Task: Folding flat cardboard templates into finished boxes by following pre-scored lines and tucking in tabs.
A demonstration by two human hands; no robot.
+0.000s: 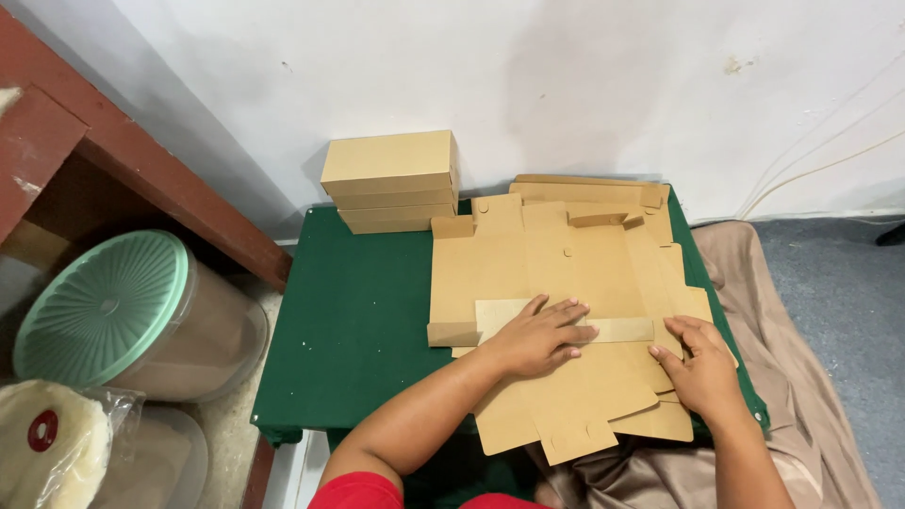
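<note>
Soft even indoor light, faint shadows on the wall, sharp focus.

The table [349, 320] is dark green. On it the flat cardboard [566, 273] is plain kraft brown, and the stacked boxes [391, 181] at eleven o'clock are the same tan. The wall [566, 75] at twelve is white, with a few small marks. At nine o'clock the tub [203, 335] is clear and its ribbed lid [99, 309] mint green. The cloth [773, 311] at four o'clock is beige; the sleeve [358, 492] at six is red.
</note>
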